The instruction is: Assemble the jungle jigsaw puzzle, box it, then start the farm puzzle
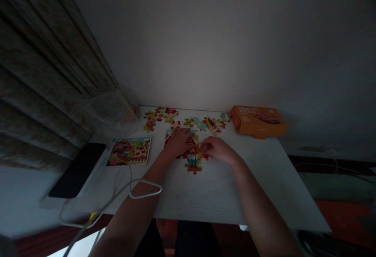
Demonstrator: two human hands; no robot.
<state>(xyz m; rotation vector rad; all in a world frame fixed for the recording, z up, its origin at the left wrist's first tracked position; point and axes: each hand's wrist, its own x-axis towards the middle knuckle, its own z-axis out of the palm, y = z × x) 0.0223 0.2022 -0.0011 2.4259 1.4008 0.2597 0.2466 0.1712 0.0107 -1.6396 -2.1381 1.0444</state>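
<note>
A partly joined jigsaw puzzle (pixel 192 161) with a red barn and a small figure in overalls lies in the middle of the white table (pixel 202 194). My left hand (pixel 179 141) rests palm down on its upper left part, holding nothing that I can see. My right hand (pixel 219 149) is at the puzzle's right side, with its fingertips on or next to a red piece (pixel 205 155). Whether those fingers grip that piece is hidden. Loose puzzle pieces (pixel 161 117) and more pieces (pixel 210 124) lie scattered beyond my hands.
A farm picture card (pixel 129 151) lies left of the puzzle. An orange puzzle box (pixel 258 122) stands at the far right. A black phone or tablet (pixel 78 170) lies at the left. A white cable (pixel 143 188) loops over my left forearm. A curtain (pixel 44 73) hangs left.
</note>
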